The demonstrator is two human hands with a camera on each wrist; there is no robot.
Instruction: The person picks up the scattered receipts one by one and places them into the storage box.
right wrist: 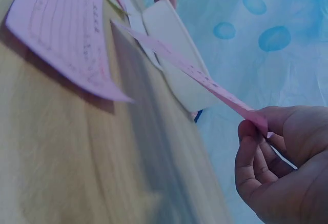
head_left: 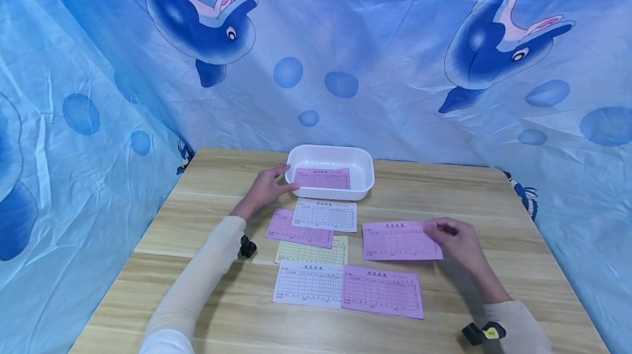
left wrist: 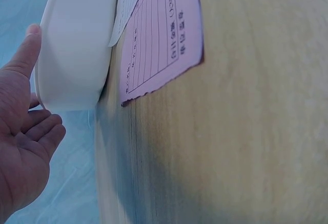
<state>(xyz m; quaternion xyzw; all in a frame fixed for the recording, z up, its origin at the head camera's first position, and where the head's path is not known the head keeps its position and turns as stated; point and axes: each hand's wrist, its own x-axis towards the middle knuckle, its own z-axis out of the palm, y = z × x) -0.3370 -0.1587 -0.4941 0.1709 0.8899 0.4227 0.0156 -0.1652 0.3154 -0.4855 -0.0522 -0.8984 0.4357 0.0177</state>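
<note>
My left hand (head_left: pixel 269 186) holds the left end of a white plastic tray (head_left: pixel 365 178), its thumb (left wrist: pixel 25 52) lying along the outer wall by the rim. Inside the tray lies a pink printed form slip (head_left: pixel 323 178). With thumb and fingertips, my right hand (head_left: pixel 456 241) pinches the right edge of another pink slip (head_left: pixel 395 241); in the right wrist view this slip (right wrist: pixel 189 73) stretches out tilted above the table. In front of the tray, a white slip (head_left: pixel 326 214) overlaps a pink slip (head_left: pixel 296 228), which partly covers a yellow-green slip (head_left: pixel 316 252).
Nearer the front, a white slip (head_left: pixel 308 285) and a pink slip (head_left: pixel 382 291) lie side by side, edges overlapping. The wood-grain table (head_left: pixel 207 266) ends at a blue dolphin-print curtain (head_left: pixel 395 118) behind the tray, with more curtain on both sides.
</note>
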